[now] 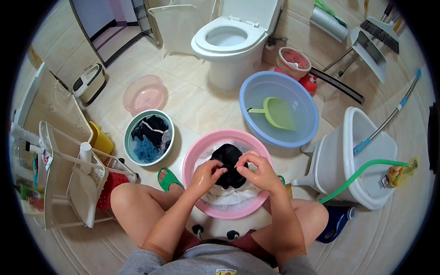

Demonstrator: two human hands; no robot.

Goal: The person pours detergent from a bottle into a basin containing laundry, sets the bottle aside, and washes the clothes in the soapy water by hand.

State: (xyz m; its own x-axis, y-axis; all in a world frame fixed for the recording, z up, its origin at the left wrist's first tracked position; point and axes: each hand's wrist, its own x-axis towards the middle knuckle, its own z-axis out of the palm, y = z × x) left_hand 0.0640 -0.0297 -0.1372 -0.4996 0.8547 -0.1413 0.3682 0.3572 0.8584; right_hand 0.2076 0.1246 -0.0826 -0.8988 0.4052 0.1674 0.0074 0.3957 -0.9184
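A pink basin (197, 206) stands on the floor between my knees, with white cloth (229, 195) and suds in it. Over that basin my left hand (207, 176) pinches the left side of a black cloth (230, 158). On the cloth's right side is my right hand (256, 170), its fingers curled closed on the black fabric. The cloth is bunched up, and its lower part hangs toward the white cloth.
A green basin (171, 153) of dark and blue clothes stands at the left, near a pale pink basin (137, 94). At the right are a blue basin (311, 103) with a green scoop (277, 114), and a white tub (332, 156). The toilet (229, 55) stands ahead.
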